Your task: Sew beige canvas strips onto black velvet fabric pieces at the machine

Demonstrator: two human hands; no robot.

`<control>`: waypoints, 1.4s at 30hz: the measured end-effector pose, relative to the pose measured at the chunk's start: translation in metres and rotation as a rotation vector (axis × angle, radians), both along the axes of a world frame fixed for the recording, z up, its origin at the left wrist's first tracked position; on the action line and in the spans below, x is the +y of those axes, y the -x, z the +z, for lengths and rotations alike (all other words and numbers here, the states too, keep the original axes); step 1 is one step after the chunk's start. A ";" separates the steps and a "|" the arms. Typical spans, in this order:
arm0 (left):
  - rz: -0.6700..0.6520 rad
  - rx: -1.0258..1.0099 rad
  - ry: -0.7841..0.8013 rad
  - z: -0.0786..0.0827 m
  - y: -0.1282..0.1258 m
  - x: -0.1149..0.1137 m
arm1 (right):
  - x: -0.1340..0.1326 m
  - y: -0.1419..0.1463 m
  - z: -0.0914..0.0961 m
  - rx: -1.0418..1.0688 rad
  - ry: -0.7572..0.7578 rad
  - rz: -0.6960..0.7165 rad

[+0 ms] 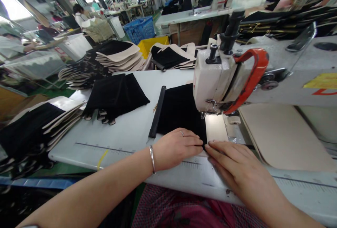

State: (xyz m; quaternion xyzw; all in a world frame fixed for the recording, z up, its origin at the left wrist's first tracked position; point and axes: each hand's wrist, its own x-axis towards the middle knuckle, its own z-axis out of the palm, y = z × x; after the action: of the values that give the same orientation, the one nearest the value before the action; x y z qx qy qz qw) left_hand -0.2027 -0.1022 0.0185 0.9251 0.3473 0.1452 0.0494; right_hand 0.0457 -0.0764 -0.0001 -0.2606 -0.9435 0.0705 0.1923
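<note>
Left hand [176, 149] and right hand [237, 166] lie flat and open, pressing the black cloth [179, 112] and gripping nothing. The sewing machine [221, 80] hides the cloth's right edge.

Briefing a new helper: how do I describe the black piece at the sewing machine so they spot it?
Find the white sewing machine with the orange guard. Just left of it a black piece lies flat, left hand and right hand at its near edge. Unlike the black pile further left, it has a long black strip alongside.
</note>
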 end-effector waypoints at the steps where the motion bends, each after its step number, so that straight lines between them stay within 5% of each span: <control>1: 0.003 0.004 0.000 0.000 0.001 0.003 | 0.002 0.002 0.001 0.008 0.002 -0.011; 10: 0.004 0.028 -0.020 -0.001 0.007 0.036 | 0.027 0.012 0.003 -0.031 -0.010 -0.064; 22: 0.173 0.006 0.001 -0.008 0.012 0.072 | 0.053 0.025 -0.004 -0.107 -0.062 -0.103; 38: 0.289 -0.179 0.093 -0.011 0.015 0.076 | 0.056 0.033 -0.004 -0.093 -0.070 -0.141; 40: 0.360 -0.231 0.138 -0.007 0.025 0.077 | 0.056 0.032 -0.005 -0.081 -0.089 -0.138; 42: 0.623 -0.246 0.127 -0.003 0.041 0.081 | 0.055 0.031 -0.007 -0.071 -0.108 -0.129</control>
State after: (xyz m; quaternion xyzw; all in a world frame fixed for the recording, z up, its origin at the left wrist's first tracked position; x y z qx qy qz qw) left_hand -0.2433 -0.0209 0.0150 0.7450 0.6132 0.2420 0.1016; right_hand 0.0143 -0.0216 -0.0067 -0.3124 -0.9334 -0.0023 0.1768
